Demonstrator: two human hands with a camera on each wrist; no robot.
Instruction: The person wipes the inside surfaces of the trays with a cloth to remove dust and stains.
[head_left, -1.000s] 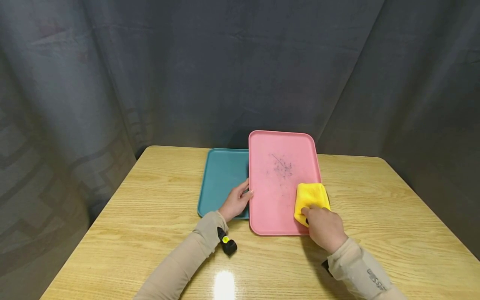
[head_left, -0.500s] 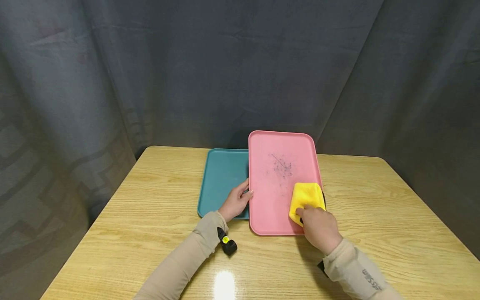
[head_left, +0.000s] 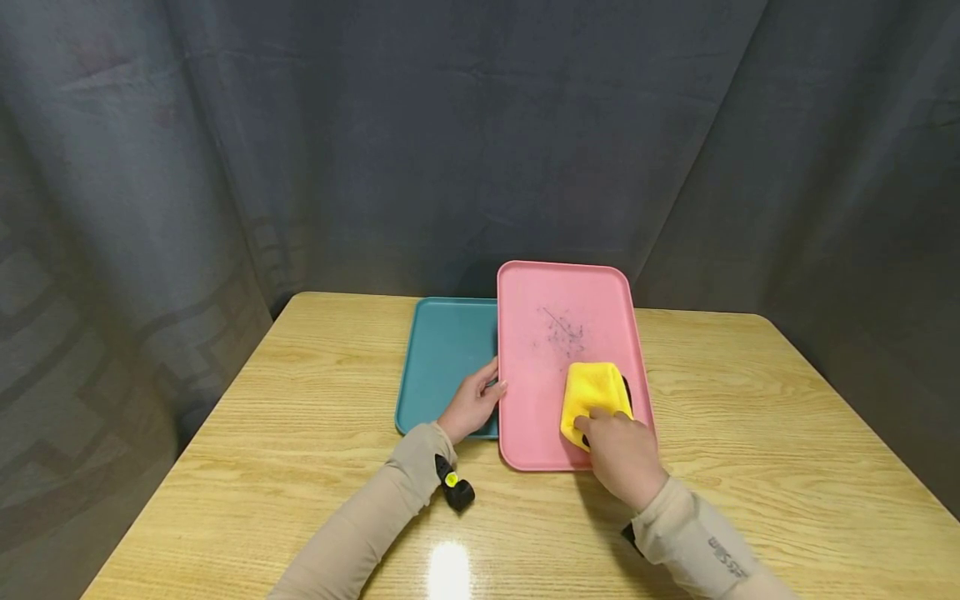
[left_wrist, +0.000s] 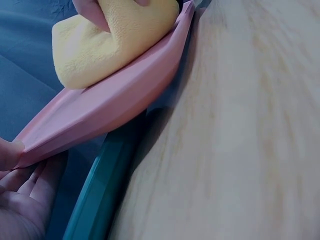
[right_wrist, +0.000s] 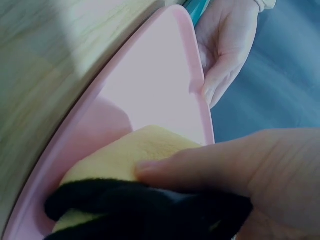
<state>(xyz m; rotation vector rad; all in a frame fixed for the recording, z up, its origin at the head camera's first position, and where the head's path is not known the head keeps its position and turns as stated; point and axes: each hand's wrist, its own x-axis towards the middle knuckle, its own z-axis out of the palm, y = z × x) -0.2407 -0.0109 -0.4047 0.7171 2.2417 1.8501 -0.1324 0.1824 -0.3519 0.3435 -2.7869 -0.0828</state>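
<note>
**Soft, folded yellow cloth (head_left: pixel 591 390) meeting a pink rectangular tray (head_left: pixel 528 417), both hands busy**

So the right hand (head_left: pixel 622 458) is pinching the cloth, thumb lying on top, and its grip is holding the thing against the tray's near right part. A black edge is showing along the cloth's right side. Just past its far edge, some dark scribbly marks (head_left: pixel 564 332) are sitting around the middle of the tray.

Meanwhile the left hand (head_left: pixel 472 404) is holding the tray by its left rim: thumb on the rim, fingers going underneath, so that grip is narrow and full of tray. The pink one is tilting, left side up, right side down low by the worktop (head_left: pixel 225 467), which is a pale wood-grain one.

A teal rectangular tray (head_left: pixel 446 350) is lying flat to the left, with the pink one covering its right part.

Both arms are wearing beige sleeves (head_left: pixel 360 533), and a black wrist strap (head_left: pixel 456 493) with a yellow dot is hanging off the left one. Dark grey curtains (head_left: pixel 480 150) are filling the far side.
</note>
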